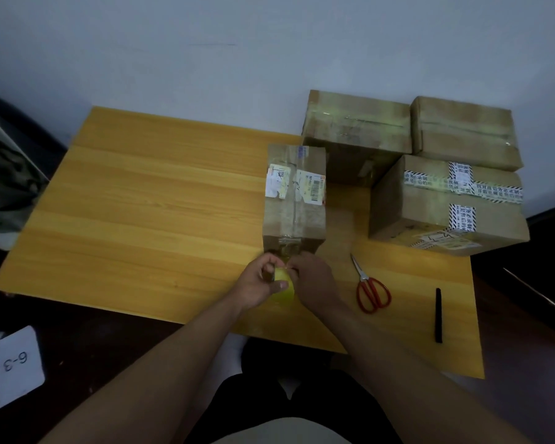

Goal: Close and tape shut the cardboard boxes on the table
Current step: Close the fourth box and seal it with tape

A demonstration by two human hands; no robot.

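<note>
Your two hands meet at the near end of the closed cardboard box [294, 200], working a tape roll [285, 285].

Your left hand [259, 287] curls round the yellowish roll just in front of the box, thumb across its face; your right hand [311, 280] has its fingers bunched at the tape by the box's near edge, though whether they pinch it you cannot tell. The box sits mid-table [141, 203] with clear tape along its top seam. Three more boxes [446, 203] stand to the right; red-handled scissors [370, 288] and a black marker [438, 315] lie nearby.
</note>
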